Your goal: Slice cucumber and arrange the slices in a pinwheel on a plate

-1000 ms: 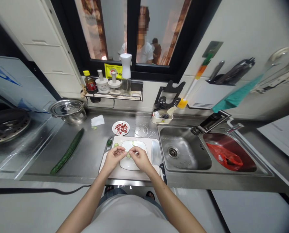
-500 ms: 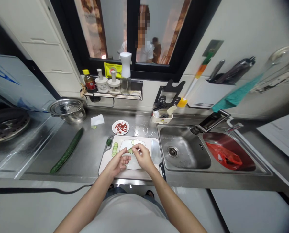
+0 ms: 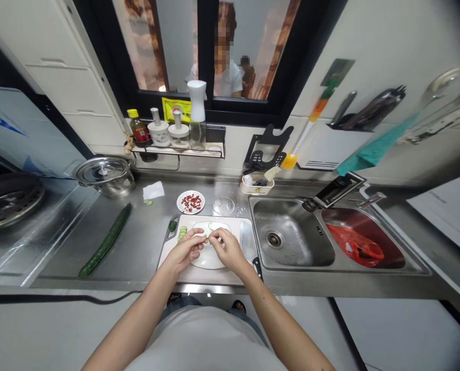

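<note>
My left hand and my right hand meet over a white plate. Their thumbs and index fingers pinch a thin cucumber slice between them, seen nearly edge-on. Another pale slice lies at the plate's far rim. Under the plate is a cutting board. On its left part sits a row of cucumber slices, partly hidden by my left hand, and a dark green cucumber end lies near the handle. Along the board's right side rests a knife, black handle towards me.
A whole cucumber lies on the steel counter at left, near a lidded pot. Behind the board stands a small plate of chopped red pieces. To the right is a double sink with a red plastic bag in one basin.
The slice between my fingers has turned from showing its face to nearly edge-on. My left hand has risen slightly and now covers more of the slice row.
</note>
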{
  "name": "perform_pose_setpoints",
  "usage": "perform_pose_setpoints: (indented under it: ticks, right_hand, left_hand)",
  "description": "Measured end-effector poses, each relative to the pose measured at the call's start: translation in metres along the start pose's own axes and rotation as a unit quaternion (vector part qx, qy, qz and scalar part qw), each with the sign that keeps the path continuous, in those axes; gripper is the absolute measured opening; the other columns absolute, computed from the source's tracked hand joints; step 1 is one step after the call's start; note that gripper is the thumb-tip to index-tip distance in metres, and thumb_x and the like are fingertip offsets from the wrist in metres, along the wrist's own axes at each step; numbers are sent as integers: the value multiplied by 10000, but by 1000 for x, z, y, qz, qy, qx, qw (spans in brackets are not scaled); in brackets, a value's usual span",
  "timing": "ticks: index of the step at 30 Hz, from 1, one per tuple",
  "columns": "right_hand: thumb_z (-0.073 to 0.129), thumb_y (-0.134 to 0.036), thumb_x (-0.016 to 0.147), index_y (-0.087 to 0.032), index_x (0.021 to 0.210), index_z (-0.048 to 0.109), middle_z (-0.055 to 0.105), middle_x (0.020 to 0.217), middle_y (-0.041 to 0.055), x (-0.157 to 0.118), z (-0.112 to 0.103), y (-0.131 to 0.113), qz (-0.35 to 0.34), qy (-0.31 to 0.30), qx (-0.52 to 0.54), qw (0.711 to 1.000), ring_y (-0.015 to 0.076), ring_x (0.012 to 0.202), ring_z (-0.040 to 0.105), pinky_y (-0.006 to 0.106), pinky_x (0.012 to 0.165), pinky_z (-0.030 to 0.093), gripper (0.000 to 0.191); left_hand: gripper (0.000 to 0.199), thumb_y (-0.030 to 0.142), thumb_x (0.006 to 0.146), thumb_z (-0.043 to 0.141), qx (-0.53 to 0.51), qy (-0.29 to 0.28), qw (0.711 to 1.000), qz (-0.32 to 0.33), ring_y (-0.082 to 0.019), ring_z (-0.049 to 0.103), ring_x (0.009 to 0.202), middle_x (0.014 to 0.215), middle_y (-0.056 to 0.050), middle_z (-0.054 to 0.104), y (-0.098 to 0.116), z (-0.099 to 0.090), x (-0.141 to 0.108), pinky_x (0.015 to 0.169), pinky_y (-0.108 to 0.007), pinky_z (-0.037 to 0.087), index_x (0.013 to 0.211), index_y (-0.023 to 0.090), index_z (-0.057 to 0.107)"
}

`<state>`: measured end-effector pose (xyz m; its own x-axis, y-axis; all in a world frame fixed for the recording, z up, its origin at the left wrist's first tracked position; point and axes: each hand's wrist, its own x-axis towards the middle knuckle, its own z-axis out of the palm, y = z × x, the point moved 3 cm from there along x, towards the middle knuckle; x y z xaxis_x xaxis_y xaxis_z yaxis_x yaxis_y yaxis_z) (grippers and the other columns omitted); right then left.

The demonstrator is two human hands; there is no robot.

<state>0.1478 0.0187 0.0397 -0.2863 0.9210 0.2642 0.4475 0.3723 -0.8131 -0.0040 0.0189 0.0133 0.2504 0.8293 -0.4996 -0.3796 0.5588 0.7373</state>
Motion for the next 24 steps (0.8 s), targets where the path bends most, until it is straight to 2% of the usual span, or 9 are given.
perform_pose_setpoints:
  ticks: [6,12,17,24]
  right_hand:
    - [480,-284,888,-200,864,608,632,818,23,2,0,-4,-4,-24,25,999,139,780,559,254,709,426,155]
    - [482,-281,869,-198,813,606,619,748,5,6,0,-6,6,-26,15,1000,122,693,540,240,672,421,159]
    - [498,-276,847,-190,779,605,606,698,-6,7,3,-2,24,-6,22,999,110,634,518,226,628,409,154]
    - [513,-282,829,-186,772,614,631,718,-4,8,6,10,63,-7,48,997,117,660,557,230,654,420,151]
  left_hand:
    - [490,279,567,783,50,14,998,46,-38,454,533,661,64,531,8,2,-3,409,-130,191,986,204,540]
    - [454,299,568,754,125,66,984,105,-39,415,490,559,96,464,15,4,-5,456,-147,240,971,198,571]
    - [442,313,560,760,131,63,977,154,-47,431,492,559,86,495,18,7,-6,494,-165,301,948,172,599]
    - [458,327,558,759,164,63,969,174,-78,503,570,619,52,554,18,8,-1,554,-189,346,970,161,646]
